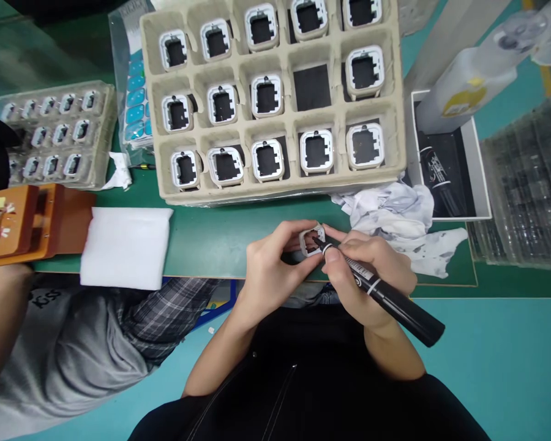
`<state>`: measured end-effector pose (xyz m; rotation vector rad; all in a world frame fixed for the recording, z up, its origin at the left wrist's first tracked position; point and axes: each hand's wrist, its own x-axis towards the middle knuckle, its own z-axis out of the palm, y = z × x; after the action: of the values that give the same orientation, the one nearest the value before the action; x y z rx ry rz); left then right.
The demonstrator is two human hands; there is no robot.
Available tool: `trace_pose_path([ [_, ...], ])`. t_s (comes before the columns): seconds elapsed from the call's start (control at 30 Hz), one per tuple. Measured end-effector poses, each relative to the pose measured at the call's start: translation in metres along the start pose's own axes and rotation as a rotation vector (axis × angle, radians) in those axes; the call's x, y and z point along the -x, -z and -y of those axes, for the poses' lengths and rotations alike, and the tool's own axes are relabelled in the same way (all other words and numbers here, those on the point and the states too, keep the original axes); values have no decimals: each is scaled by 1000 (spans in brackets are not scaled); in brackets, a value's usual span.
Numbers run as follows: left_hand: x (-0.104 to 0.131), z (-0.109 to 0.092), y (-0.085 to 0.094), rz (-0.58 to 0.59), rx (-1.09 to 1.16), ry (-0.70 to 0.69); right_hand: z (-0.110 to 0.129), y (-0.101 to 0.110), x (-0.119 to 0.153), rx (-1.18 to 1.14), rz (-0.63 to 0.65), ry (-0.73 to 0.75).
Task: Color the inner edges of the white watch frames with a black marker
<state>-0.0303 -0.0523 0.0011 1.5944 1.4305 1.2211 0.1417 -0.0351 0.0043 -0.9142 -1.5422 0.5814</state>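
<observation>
Pointing a thick black marker [388, 297] into a small white rounded-square plastic frame [303, 243].
Pinching the frame between thumb and fingers of the half-closed left hand [275, 260], above the near part of the green counter [206, 239]; gripping the marker in the curled right hand [367, 269], with its tip inside the opening, too small to tell if touching. Beyond both hands, in a grey-beige moulded-pulp tray [280, 189], similar white frames [366, 164]; just beyond the right hand, crumpled white cloth [388, 211] with dark smudges.
</observation>
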Motion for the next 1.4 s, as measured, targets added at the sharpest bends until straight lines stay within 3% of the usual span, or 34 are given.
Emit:
trace_pose_path([
  [0.23, -7, -4, 2, 53, 185, 145, -5, 2, 9, -200, -39, -92],
  [0.4, -8, -7, 3, 56, 194, 154, -9, 1, 14, -270, -102, -138],
  [0.63, -6, -2, 9, 67, 154, 45, -8, 3, 16, -254, -184, -192],
  [0.8, -11, -24, 38, 36, -71, -235, -9, 7, 19, -224, -180, -229],
  [0.9, -39, -52, 58, -16, -231, -447, -10, 6, 20, -193, -175, -217],
  [1.0, -97, -70, 67, -55, -340, -532, -13, 4, 20, -150, -191, -197],
  [1.1, -165, -63, 59, -25, -341, -471, -16, 3, 20, -130, -207, -186],
  [1.2, -212, -43, 45, 37, -423, -434, -17, 3, 20, -132, -208, -188],
  [1.3, -231, -31, 32, 53, -518, -424, -17, 4, 19, -124, -204, -190],
  [1.4, -241, -36, 20, 80, -535, -469, -15, 4, 17, -106, -185, -191],
])
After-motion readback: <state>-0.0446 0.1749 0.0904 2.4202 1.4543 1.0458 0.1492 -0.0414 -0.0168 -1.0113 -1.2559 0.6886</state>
